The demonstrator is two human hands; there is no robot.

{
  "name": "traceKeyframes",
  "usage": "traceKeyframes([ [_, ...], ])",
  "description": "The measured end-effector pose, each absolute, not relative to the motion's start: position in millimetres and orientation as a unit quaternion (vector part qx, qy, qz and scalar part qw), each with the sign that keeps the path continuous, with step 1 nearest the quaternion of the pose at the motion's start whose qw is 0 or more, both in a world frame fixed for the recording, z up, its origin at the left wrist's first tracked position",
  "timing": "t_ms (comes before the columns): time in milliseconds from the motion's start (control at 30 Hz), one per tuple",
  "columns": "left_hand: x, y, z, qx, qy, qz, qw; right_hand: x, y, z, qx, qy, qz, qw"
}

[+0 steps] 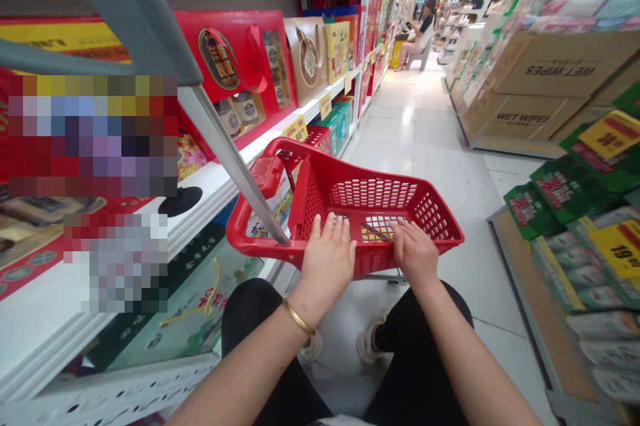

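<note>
A red plastic shopping basket with mesh sides stands on the floor in front of my knees. My left hand, a gold bangle at its wrist, lies over the near rim with its fingers stretched out flat, holding nothing. On the right part of the same rim, my right hand is closed, its fingers bent over the edge into the basket. A thin dark thing shows inside the basket by those fingertips, too small to name. The basket's grey metal pull handle rises up to the left.
Shelves on the left carry red gift boxes and a tan gift box. To the right are cartons marked wet wipes and green packs with price signs. A seated person is farther down the tiled aisle.
</note>
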State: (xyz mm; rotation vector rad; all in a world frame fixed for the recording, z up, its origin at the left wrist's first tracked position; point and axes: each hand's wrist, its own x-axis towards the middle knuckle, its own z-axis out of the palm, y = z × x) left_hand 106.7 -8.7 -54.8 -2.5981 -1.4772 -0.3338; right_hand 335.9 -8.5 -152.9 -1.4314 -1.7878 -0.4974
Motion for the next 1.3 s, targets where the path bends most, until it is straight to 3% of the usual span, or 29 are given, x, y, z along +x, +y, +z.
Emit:
traceKeyframes([
  [167, 100, -6, -54, -0.861, -0.487, -0.125, 0.076, 300, -6, -142, -0.511, -0.759, -0.164, 0.369],
  [467, 100, -4, -56, -0.869, -0.473, -0.128, 0.071, 437, -17, -164, -0.612, -0.687, -0.225, 0.321],
  [633, 102, -1, -55, -0.868, -0.476, -0.132, 0.056, 386, -10, -155, -0.577, -0.706, -0.202, 0.356],
  [800, 93, 5, -51, -0.871, -0.471, -0.125, 0.068, 340, -4, -152, -0.523, -0.761, -0.182, 0.338],
  [1300, 99, 8, -50, -0.883, -0.449, -0.125, 0.047, 430, -10, -163, -0.547, -0.755, -0.217, 0.288],
])
